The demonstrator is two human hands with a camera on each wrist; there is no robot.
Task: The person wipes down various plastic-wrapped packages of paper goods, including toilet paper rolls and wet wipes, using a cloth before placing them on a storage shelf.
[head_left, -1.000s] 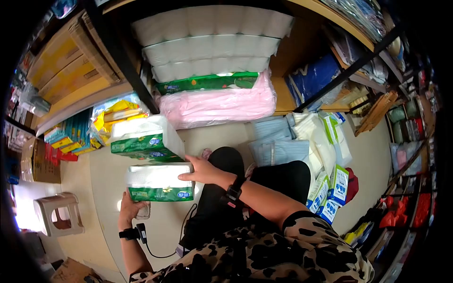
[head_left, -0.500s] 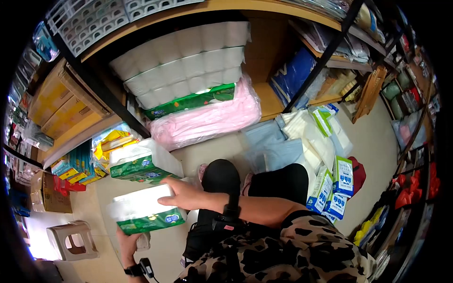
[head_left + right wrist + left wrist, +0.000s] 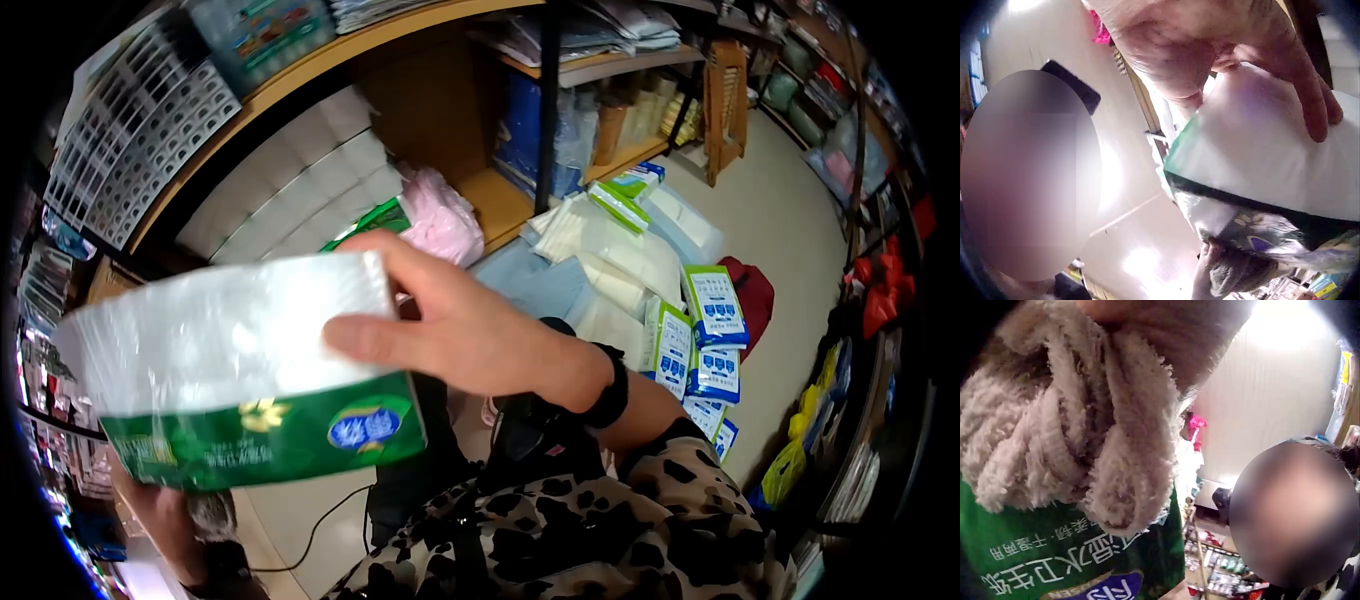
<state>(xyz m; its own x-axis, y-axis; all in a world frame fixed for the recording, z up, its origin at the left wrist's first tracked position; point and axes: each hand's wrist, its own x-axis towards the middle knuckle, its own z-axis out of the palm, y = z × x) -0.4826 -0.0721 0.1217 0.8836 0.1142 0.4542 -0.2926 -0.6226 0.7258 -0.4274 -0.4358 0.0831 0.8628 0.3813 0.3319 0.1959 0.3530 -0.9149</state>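
Note:
A large pack of toilet paper [image 3: 240, 340], white on top with a green printed band, is held up close to the head camera. My right hand [image 3: 450, 320] grips its right end, the thumb lying on the white face. Low at the pack's left end is my left hand [image 3: 160, 515], partly hidden behind the pack. It holds a bunched, fuzzy greyish cloth [image 3: 1122, 431], which lies against the pack's green side in the left wrist view. In the right wrist view, the right fingers [image 3: 1313, 106] spread over the white face.
White paper rolls [image 3: 300, 190] and a pink wrapped bundle [image 3: 440, 215] fill the low shelf ahead. Blue and cream packs [image 3: 600, 255] and green-and-white packets [image 3: 715, 310] lie on the floor to the right. A dark shelf post [image 3: 548, 120] stands ahead.
Both hands have raised the toilet paper pack much closer to the head camera. The head view has turned right, and the second pack that stood beyond it no longer shows.

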